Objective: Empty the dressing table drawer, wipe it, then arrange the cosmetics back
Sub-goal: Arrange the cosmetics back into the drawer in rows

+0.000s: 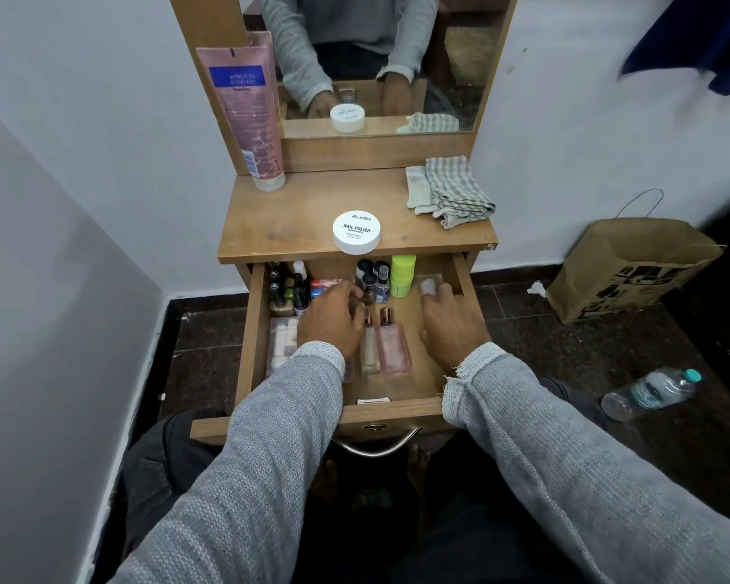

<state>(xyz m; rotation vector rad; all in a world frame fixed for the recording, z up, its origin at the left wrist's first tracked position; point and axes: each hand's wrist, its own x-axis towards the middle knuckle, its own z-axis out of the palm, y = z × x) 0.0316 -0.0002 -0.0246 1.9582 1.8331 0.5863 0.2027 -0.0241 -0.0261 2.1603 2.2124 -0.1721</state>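
Open wooden drawer, still crowded with cosmetics. Left hand curls its fingers among small dark bottles; right hand pinches a small clear-capped item. Best lifted upright onto the wooden counter, one grip each.

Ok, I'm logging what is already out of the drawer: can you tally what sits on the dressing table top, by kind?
Tubes: 1, the pink lotion tube
Jars: 1, the white wipes jar
Cloths: 2, it seems: the checked cloth and the pale cloth beside it
Total: 4
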